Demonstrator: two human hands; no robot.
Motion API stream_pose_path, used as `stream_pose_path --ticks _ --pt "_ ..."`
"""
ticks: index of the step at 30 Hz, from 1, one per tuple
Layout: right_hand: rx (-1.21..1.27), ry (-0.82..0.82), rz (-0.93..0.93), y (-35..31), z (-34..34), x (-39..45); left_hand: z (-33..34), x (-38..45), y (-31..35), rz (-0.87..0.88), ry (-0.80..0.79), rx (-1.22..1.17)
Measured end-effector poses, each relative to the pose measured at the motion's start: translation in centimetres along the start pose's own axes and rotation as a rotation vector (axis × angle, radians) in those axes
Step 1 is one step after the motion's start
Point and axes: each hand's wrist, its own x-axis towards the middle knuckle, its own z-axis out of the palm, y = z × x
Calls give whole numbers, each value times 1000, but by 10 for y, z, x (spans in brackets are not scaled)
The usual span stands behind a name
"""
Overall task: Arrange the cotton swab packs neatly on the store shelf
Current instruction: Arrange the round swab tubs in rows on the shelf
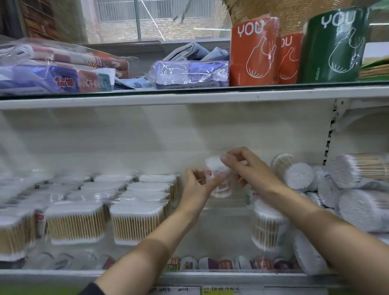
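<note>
Both hands meet at the back of the white shelf [221,278] around one round cotton swab pack [215,169]. My left hand [197,187] grips its left side, fingers curled. My right hand [243,167] pinches its top right, and the hands hide its lower part. Left of it, rectangular swab packs [136,222] stand in tidy rows. Another round pack [267,227] stands upright under my right forearm. On the right, several round packs [367,169] lie on their sides in a loose heap.
The upper shelf [185,97] carries orange [251,53] and green [336,45] bag rolls and wrapped cloths [45,70]. A perforated upright [329,133] stands at the right. Small packets [220,263] and price tags line the front edge.
</note>
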Motion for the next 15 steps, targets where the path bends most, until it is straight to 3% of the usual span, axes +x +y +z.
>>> stream_pose_path --ticks 4,7,11,15 --pt "-207 -79 -15 -10 2 5 5 4 14 131 84 493" --pt "-308 -141 -19 -25 4 11 2 5 35 126 49 703" --pt "-313 -225 -8 -36 10 26 -31 14 79 -100 -264 751" --pt "-402 -300 -4 -34 33 39 -71 23 108 -70 -188 654"
